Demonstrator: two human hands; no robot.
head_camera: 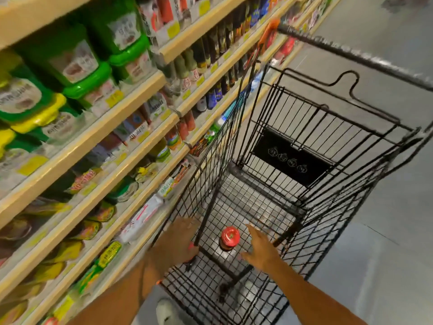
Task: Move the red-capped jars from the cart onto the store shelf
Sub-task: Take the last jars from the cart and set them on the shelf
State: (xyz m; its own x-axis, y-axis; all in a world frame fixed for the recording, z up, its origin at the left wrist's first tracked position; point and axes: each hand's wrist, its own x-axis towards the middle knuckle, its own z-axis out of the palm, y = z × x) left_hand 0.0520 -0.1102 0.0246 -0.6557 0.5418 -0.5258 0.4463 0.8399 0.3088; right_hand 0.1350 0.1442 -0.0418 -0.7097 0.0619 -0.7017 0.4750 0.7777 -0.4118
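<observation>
Pretty clearly a grocery store aisle: long tiered shelves [131, 95] crammed with green-lidded tubs [77, 64], dark sauce bottles [210, 48] and packets, yellow price tags [114, 98] along the shelf edges, plus a black wire shopping cart [293, 165] on a grey floor [386, 254].

Two bare forearms without sleeves, left hand [174, 240] and right hand [261, 250] bare of gloves, white shoe [167, 311] at six o'clock, blurred
</observation>
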